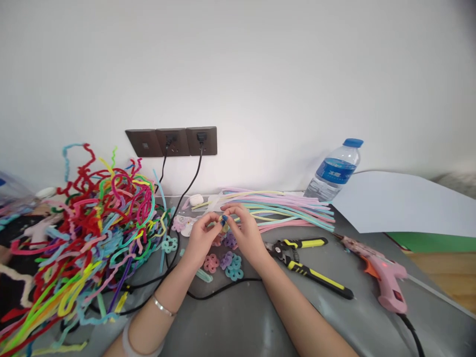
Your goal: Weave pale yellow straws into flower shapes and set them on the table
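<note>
My left hand [207,233] and my right hand [241,228] meet above the middle of the table, fingertips pinched together. Between them shows a bit of pale yellow pipe cleaner [225,227], mostly hidden by the fingers. Below and around the hands lie small looped pipe-cleaner flowers: a coral one [211,263], a teal one [234,267], a purple one [225,260] and a mint one [169,244]. A short folded mint piece [204,275] rests near my left wrist. Behind my right hand, straight pastel pipe cleaners [290,210] lie in a bundle.
A tangled heap of colourful pipe cleaners [111,218] fills the left. Yellow-black wire pliers [316,275], a pink glue gun [386,277] and a water bottle [336,171] stand or lie on the right. Black cords [191,183] run from the wall sockets [171,142] across the table.
</note>
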The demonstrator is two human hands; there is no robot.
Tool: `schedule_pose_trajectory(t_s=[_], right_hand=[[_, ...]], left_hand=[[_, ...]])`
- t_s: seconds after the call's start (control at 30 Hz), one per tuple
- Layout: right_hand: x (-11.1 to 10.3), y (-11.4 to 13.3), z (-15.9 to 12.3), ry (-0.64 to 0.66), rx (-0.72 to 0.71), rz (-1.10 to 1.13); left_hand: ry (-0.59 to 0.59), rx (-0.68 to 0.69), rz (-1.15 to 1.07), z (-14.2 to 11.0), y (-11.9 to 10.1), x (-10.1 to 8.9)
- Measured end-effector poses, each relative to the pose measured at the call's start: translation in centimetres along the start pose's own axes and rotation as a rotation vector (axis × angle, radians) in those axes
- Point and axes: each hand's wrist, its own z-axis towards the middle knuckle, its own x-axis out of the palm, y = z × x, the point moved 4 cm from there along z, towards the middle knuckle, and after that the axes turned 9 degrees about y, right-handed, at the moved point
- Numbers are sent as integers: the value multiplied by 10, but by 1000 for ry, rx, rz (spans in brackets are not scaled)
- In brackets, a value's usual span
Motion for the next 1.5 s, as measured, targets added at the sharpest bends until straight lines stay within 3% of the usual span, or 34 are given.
schedule_pose_trajectory(t_s=[0.1,0.4,0.73,0.97,1.13,1.3,1.5], right_hand=[[-1,1,0,-19,-12,-1],[-5,-1,3,28,41,104],[-3,5,4,131,-93,76],[-1,-3,4,114,4,276],[0,-9,5,109,162,519],[-2,-15,7,240,233,517],[-4,-15,7,280,224,430]], left_hand=[[-8,-8,28,0,1,1],[-90,-17,-179,1,3,0],[-147,-3,-419,-2,-3,-2],[-118,19,-390,-1,-7,-3],[-100,58,-213,0,-7,-9],[-83,82,-50,0,-9,-13],[-68,39,-73,3,-6,-15]])
